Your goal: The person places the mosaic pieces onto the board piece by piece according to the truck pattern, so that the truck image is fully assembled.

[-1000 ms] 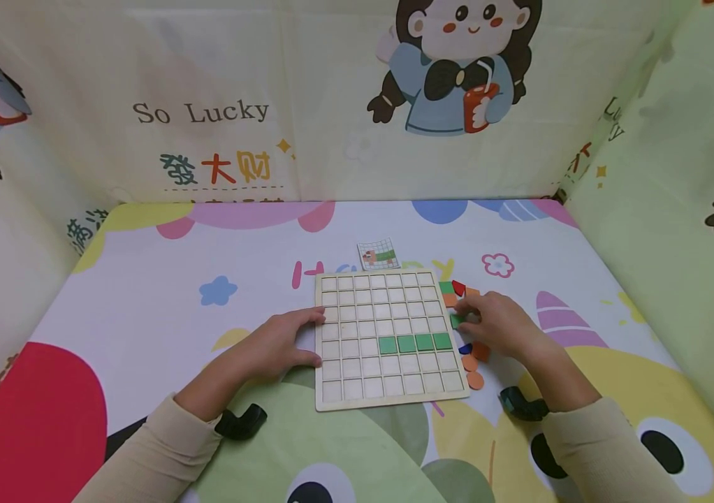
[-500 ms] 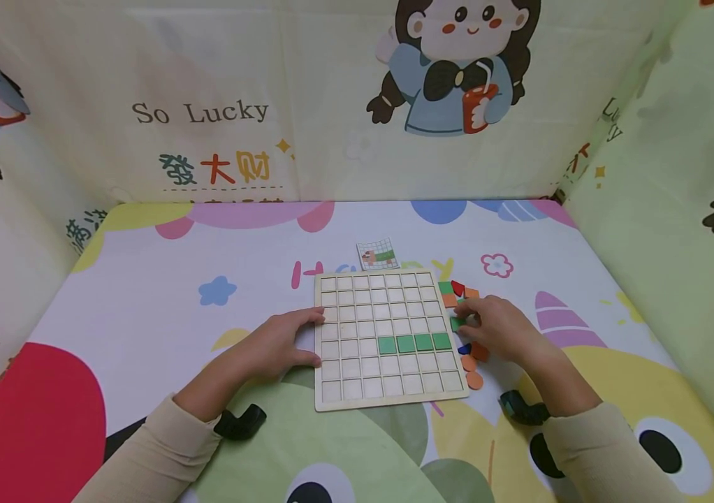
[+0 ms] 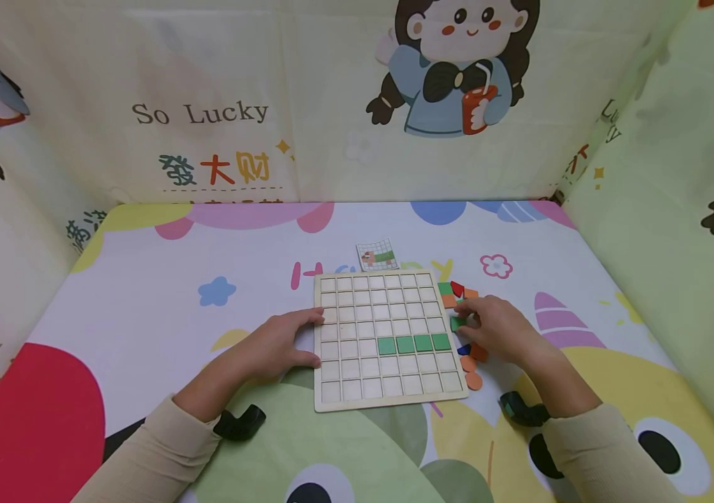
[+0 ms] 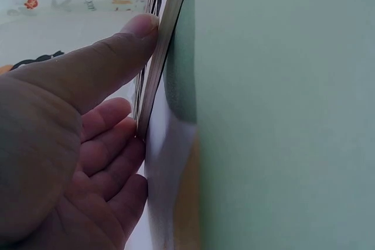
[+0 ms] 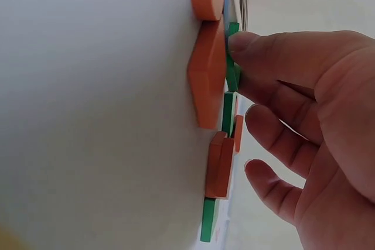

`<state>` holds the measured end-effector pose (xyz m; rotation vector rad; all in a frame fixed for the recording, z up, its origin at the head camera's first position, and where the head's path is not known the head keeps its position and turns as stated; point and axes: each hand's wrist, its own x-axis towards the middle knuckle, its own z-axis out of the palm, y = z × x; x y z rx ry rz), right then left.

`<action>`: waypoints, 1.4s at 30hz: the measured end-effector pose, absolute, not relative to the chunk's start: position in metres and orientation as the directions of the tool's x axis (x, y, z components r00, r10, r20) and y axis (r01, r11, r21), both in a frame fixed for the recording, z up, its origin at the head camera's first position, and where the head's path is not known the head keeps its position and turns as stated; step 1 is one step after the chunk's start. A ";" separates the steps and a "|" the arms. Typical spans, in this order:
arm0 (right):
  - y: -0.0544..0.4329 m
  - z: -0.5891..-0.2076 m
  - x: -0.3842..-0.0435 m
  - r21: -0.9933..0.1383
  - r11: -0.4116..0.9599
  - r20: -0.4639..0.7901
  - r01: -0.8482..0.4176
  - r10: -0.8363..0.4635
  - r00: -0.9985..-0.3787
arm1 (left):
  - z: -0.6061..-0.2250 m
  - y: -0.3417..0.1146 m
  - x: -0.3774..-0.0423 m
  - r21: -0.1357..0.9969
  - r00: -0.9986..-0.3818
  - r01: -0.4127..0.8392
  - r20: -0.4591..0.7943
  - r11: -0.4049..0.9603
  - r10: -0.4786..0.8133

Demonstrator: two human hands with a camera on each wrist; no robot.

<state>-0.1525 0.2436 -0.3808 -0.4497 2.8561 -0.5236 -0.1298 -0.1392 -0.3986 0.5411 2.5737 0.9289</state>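
Observation:
A wooden grid board [image 3: 342, 349] lies on the table with a row of green square tiles [image 3: 405, 344] set in its cells. My left hand [image 3: 278, 340] rests at the board's left side; in the left wrist view the thumb and fingertips touch the board edge [image 4: 153, 80]. Just past the right edge, my right hand [image 3: 500, 328] pinches a green square tile [image 3: 456, 323] between thumb and index finger. The right wrist view shows the thumb against this tile [image 5: 232, 65], with the other fingers loosely bent.
Loose pieces line the board's right side: orange rounds [image 3: 474, 381], an orange square [image 3: 479, 352], a dark blue piece [image 3: 464, 348], a red piece [image 3: 457, 288] and a green tile [image 3: 444, 287]. A small picture card [image 3: 378, 255] lies behind the board.
Almost nothing differs. The right hand shifted slightly down at the green tile early on and has stayed there; the left hand and board keep their place.

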 end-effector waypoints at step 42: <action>0.184 -0.373 -0.154 -0.391 0.790 -0.050 -0.473 -0.531 -0.846 | -0.399 -0.140 -0.129 0.674 -0.864 0.236 -0.184 0.700 0.468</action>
